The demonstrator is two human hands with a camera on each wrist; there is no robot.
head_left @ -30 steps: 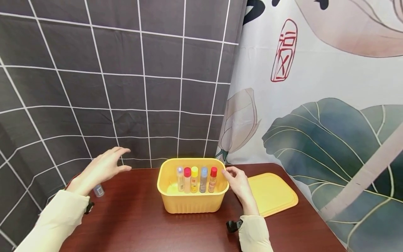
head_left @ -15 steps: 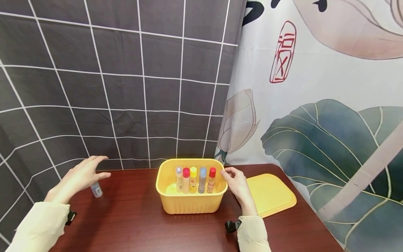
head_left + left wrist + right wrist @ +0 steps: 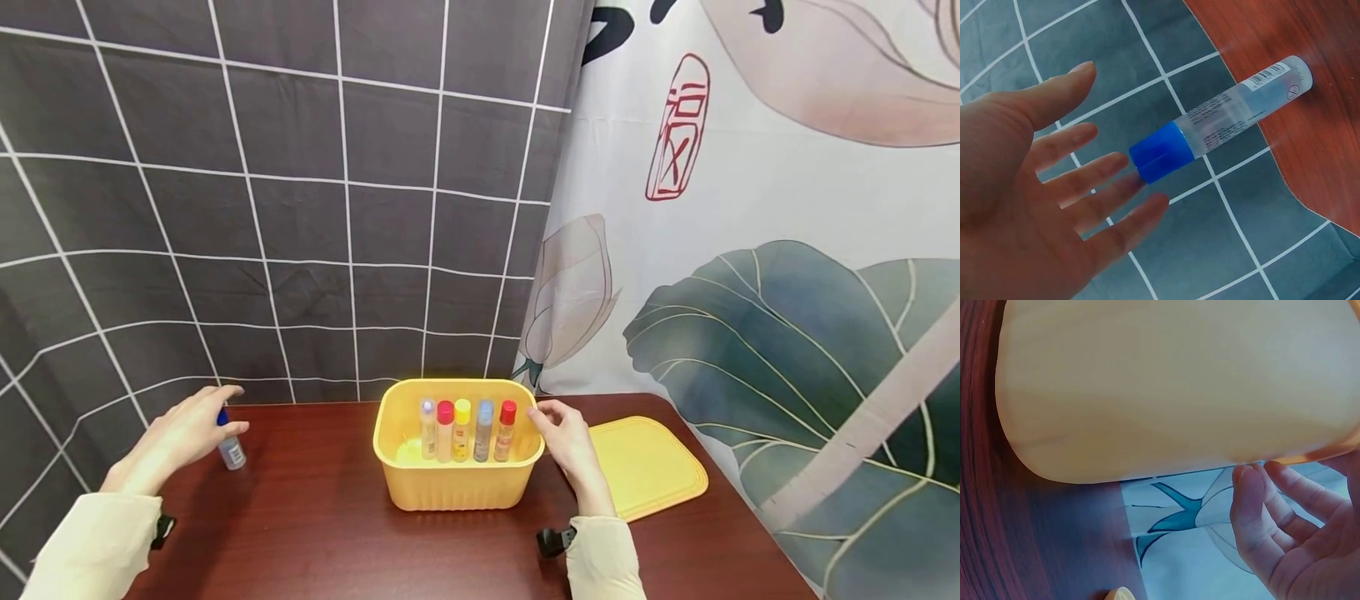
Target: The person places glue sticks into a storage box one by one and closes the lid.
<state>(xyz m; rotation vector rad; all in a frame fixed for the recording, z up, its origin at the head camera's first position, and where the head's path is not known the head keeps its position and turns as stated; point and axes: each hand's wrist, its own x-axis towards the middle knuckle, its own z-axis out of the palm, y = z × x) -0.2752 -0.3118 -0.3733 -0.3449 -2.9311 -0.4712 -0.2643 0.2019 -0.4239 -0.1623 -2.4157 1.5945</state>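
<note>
In the head view, my left hand (image 3: 176, 435) is at the far left beside a clear bottle (image 3: 232, 450) with a blue cap, standing on the table. From the left wrist, the thumb and fingers are spread around the bottle's blue cap (image 3: 1161, 152), with the fingertips close to it and not closed. A label with a barcode covers the clear body (image 3: 1244, 106). My right hand (image 3: 567, 437) pinches the right rim of a yellow plastic box (image 3: 457, 487). Seen from the right wrist, the fingertips (image 3: 1250, 478) are right at the box's edge.
Several upright tubes with coloured caps, including a yellow-capped one (image 3: 461, 431), stand inside the box. A yellow lid (image 3: 648, 467) lies flat on the brown table (image 3: 322, 517), right of the box. Behind hang a grey grid cloth (image 3: 292, 217) and a printed white cloth (image 3: 592, 158).
My left hand has moved left and down to the blue-capped bottle, with its fingers now around the cap. The right hand stays on the box's rim, and the box has not moved.
</note>
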